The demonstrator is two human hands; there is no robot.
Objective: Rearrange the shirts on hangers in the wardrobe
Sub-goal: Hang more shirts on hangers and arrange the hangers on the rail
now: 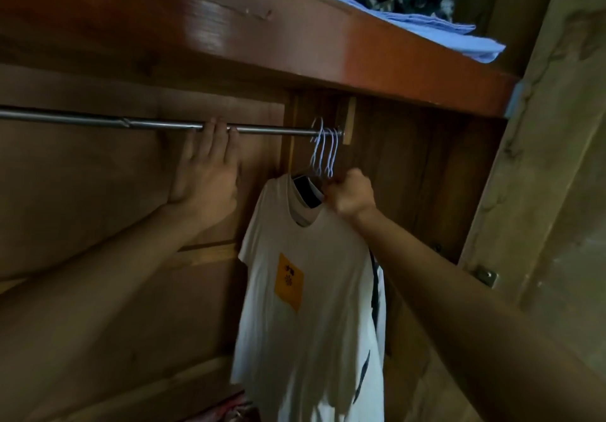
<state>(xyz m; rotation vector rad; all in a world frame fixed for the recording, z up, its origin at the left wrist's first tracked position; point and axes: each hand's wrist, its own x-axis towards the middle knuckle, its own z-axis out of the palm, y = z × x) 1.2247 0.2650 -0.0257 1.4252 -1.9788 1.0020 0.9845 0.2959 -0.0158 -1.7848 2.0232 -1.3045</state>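
White shirt (311,290) — orange patch, pale hangers (323,149)

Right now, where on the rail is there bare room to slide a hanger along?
The rail is bare left of the left hand, and between it and the hanger hooks. Crowded at the right end, where the right hand grips by the white shirt.
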